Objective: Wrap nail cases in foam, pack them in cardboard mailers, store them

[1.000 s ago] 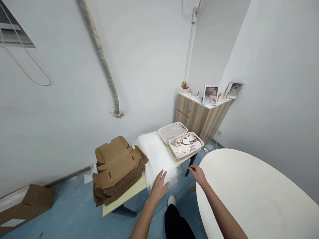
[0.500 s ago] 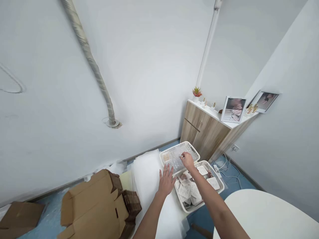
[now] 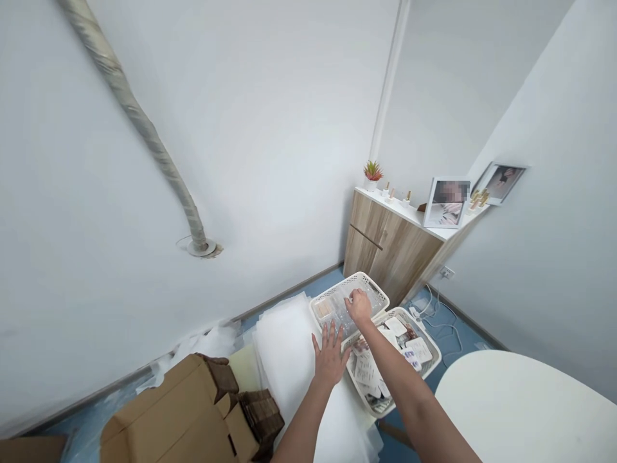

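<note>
The right hand (image 3: 357, 307) is working inside the rear white plastic basket (image 3: 348, 285), its fingers (image 3: 351, 297) bunching narrowly over the clear plastic packets (image 3: 333, 315); whether they are holding one cannot be determined. The left hand (image 3: 330, 360) is hovering above the white foam sheeting (image 3: 289, 360), its fingers spreading wide and empty, just beside the front basket (image 3: 427, 354) of paper cards (image 3: 366, 370). Narrow fingertip placement is isolating individual packets.

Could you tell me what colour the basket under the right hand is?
Off-white basket, best in the head view.
</note>
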### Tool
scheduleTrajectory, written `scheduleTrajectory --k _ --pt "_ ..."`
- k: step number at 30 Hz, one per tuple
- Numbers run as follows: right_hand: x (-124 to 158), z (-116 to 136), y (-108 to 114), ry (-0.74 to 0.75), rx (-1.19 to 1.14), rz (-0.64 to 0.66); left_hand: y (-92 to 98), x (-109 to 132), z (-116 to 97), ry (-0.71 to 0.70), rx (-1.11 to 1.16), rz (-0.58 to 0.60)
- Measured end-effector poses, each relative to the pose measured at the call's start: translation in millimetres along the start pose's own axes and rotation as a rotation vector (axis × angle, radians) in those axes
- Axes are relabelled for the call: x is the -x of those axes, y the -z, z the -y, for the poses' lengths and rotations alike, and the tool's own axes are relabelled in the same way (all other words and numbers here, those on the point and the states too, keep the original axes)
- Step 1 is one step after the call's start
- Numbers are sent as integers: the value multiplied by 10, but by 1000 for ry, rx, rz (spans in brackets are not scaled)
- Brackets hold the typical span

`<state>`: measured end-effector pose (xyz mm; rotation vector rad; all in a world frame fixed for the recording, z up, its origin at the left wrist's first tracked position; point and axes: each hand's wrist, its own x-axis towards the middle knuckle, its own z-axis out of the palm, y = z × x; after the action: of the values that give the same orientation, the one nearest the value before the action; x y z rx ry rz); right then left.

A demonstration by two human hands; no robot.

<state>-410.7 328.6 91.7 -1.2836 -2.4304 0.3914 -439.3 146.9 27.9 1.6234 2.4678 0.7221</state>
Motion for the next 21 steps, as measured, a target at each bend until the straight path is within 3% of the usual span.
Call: scheduleTrajectory --k 3,6,9,11,15,21 --pt "308 6 232 32 -150 -170 202 -74 -71 69 267 -21" --pt "818 -16 520 31 -322 -264 415 -96 -250 121 705 -97" --pt "1470 -50 820 11 -430 -259 557 -2 -551 274 1200 58" --pt "1905 -72 1010 -18 -447 -262 613 135 -792 329 1385 178" --pt "2596 -164 1361 -80 -501 -314 698 503 -1261 282 1501 351" --pt "3311 -521 1846 -239 -790 -342 724 1029 -1971 204 1595 604"
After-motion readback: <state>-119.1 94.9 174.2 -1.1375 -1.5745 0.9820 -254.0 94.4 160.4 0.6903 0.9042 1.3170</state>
